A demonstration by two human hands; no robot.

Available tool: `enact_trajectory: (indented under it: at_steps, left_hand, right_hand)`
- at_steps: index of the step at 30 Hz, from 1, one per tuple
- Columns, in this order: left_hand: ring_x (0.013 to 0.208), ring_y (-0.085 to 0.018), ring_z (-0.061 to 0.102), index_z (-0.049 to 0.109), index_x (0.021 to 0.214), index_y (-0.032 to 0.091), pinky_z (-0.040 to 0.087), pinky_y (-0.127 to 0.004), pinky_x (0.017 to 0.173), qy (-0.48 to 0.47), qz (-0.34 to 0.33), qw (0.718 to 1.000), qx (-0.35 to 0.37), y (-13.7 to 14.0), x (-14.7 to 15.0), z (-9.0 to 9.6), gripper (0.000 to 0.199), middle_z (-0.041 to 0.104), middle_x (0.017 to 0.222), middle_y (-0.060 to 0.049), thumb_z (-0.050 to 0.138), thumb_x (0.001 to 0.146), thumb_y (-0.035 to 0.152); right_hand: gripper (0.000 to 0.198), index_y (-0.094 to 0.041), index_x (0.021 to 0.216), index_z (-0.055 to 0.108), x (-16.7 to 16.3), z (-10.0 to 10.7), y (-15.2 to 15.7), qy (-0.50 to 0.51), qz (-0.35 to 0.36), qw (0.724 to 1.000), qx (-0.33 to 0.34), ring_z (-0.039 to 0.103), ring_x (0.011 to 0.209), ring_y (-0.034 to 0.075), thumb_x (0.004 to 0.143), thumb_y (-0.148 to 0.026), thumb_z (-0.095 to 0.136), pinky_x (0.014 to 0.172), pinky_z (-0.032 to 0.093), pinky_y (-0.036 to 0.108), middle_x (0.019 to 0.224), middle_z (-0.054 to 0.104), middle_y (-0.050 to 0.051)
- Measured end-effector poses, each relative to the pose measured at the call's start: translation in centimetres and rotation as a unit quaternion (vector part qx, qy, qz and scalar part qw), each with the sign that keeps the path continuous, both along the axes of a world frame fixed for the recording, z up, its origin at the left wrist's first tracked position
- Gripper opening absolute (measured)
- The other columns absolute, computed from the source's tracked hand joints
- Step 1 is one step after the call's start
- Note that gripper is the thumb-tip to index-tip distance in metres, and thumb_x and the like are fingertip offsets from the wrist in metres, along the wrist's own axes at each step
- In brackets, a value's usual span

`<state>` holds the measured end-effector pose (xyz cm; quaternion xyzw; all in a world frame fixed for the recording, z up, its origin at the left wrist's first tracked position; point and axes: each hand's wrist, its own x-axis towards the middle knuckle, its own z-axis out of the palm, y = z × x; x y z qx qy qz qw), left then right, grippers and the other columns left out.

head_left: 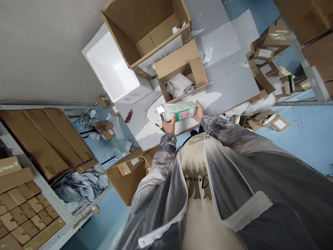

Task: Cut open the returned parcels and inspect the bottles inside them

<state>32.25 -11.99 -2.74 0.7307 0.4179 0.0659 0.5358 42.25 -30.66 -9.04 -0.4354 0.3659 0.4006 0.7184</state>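
Observation:
A green and white box (185,111) with a pink panel is held level between my two hands. From its left end a pale bottle (164,117) with a round silver end sticks out. My left hand (169,125) is closed around the bottle's end beside the box. My right hand (199,111) grips the box's right end. Just beyond them stands an open cardboard carton (179,67) with white crumpled wrapping (179,85) inside. Partly hidden beside my left hand lies a yellow and black tool (160,127).
A red and black utility knife (128,116) lies on the grey table (234,80). Behind are a white foam bin (111,62) and a large open carton (145,31). Shelving with boxes (47,139) stands left; discarded cartons (270,62) litter the right. An open carton (127,177) sits below, left.

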Motion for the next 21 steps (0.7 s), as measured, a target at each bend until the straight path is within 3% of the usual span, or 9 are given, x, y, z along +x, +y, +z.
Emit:
enact_trajectory:
  at_steps: [2, 3, 7, 9, 11, 13, 15, 19, 21]
  left_hand:
    - [0.149, -0.043, 0.088, 0.085, 0.128, 0.023, 0.068, -0.066, 0.136, -0.006, -0.012, 1.0, -0.021, 0.2, 0.1, 0.7, 0.071, 0.093, 0.134, -0.02, 0.11, 0.086, 0.075]
    - [0.146, -0.044, 0.088, 0.085, 0.126, 0.023, 0.068, -0.066, 0.136, -0.005, -0.024, 0.999, -0.035, 0.3, 0.2, 1.2, 0.077, 0.093, 0.132, -0.02, 0.111, 0.081, 0.081]
    - [0.144, -0.046, 0.085, 0.086, 0.119, 0.022, 0.065, -0.066, 0.137, 0.0, -0.139, 0.989, -0.059, 0.6, 0.9, 3.6, 0.093, 0.09, 0.129, -0.018, 0.111, 0.07, 0.097]
    - [0.158, -0.047, 0.077, 0.086, 0.131, 0.021, 0.059, -0.063, 0.144, -0.027, -0.184, 0.983, -0.004, 0.5, 1.3, 4.9, 0.099, 0.084, 0.147, -0.022, 0.112, 0.073, 0.097]
    - [0.172, -0.049, 0.065, 0.081, 0.152, 0.019, 0.054, -0.059, 0.149, -0.058, -0.181, 0.98, 0.064, 0.1, 1.7, 6.1, 0.113, 0.072, 0.169, -0.028, 0.113, 0.075, 0.094]
    - [0.178, -0.048, 0.059, 0.07, 0.171, 0.019, 0.056, -0.055, 0.147, -0.076, -0.161, 0.98, 0.085, -0.5, 2.2, 6.8, 0.127, 0.063, 0.181, -0.031, 0.111, 0.079, 0.096]
    - [0.178, -0.046, 0.062, 0.066, 0.18, 0.022, 0.061, -0.05, 0.141, -0.079, -0.155, 0.984, 0.042, -1.3, 2.8, 7.2, 0.126, 0.065, 0.182, -0.028, 0.099, 0.088, 0.102]
    - [0.171, -0.037, 0.072, 0.074, 0.177, 0.033, 0.072, -0.046, 0.127, -0.077, -0.124, 0.982, -0.12, -2.4, 4.1, 7.2, 0.107, 0.078, 0.172, -0.016, 0.057, 0.109, 0.114]
    - [0.169, -0.036, 0.074, 0.075, 0.175, 0.034, 0.074, -0.048, 0.124, -0.08, -0.101, 0.975, -0.18, -2.4, 4.6, 7.1, 0.104, 0.077, 0.176, -0.015, 0.057, 0.109, 0.113]
  right_hand:
    - [0.06, -0.027, 0.122, 0.081, 0.4, 0.3, -0.6, -0.011, 0.001, 0.999, 0.044, 0.092, 0.114, 0.028, 0.126, -0.083, 0.058, 0.117, 0.074, 0.045, 0.1, 0.094, 0.004]
    - [0.057, -0.027, 0.121, 0.082, 0.5, 0.4, -0.9, -0.016, 0.0, 0.998, 0.054, 0.093, 0.114, 0.029, 0.123, -0.083, 0.068, 0.116, 0.075, 0.044, 0.1, 0.094, 0.004]
    - [0.032, -0.027, 0.114, 0.081, 0.9, 0.7, -1.4, -0.008, -0.029, 0.999, 0.034, 0.09, 0.093, 0.022, 0.126, -0.056, 0.073, 0.095, 0.077, 0.033, 0.094, 0.092, -0.001]
    - [0.03, -0.026, 0.114, 0.081, 0.9, 1.1, -1.2, -0.01, -0.052, 0.997, 0.055, 0.089, 0.087, 0.021, 0.127, -0.049, 0.066, 0.088, 0.076, 0.031, 0.096, 0.093, -0.001]
    - [0.029, -0.026, 0.115, 0.081, 0.9, 1.7, -0.9, -0.016, -0.071, 0.994, 0.08, 0.089, 0.086, 0.021, 0.126, -0.048, 0.063, 0.085, 0.076, 0.03, 0.098, 0.094, 0.0]
    - [0.026, -0.027, 0.114, 0.08, 1.0, 2.3, -0.6, -0.016, -0.085, 0.992, 0.088, 0.089, 0.084, 0.021, 0.123, -0.048, 0.066, 0.081, 0.075, 0.028, 0.095, 0.093, -0.002]
    - [0.022, -0.028, 0.112, 0.078, 1.3, 2.8, -0.3, -0.012, -0.098, 0.991, 0.087, 0.088, 0.08, 0.02, 0.121, -0.047, 0.068, 0.078, 0.075, 0.028, 0.09, 0.091, -0.003]
    - [0.019, -0.029, 0.111, 0.076, 2.3, 3.5, -0.1, -0.001, -0.105, 0.991, 0.082, 0.087, 0.076, 0.021, 0.119, -0.046, 0.071, 0.074, 0.075, 0.029, 0.085, 0.089, -0.004]
    - [0.02, -0.029, 0.111, 0.076, 2.7, 3.6, -0.4, 0.004, -0.103, 0.992, 0.076, 0.086, 0.075, 0.021, 0.12, -0.046, 0.07, 0.073, 0.075, 0.029, 0.084, 0.089, -0.003]
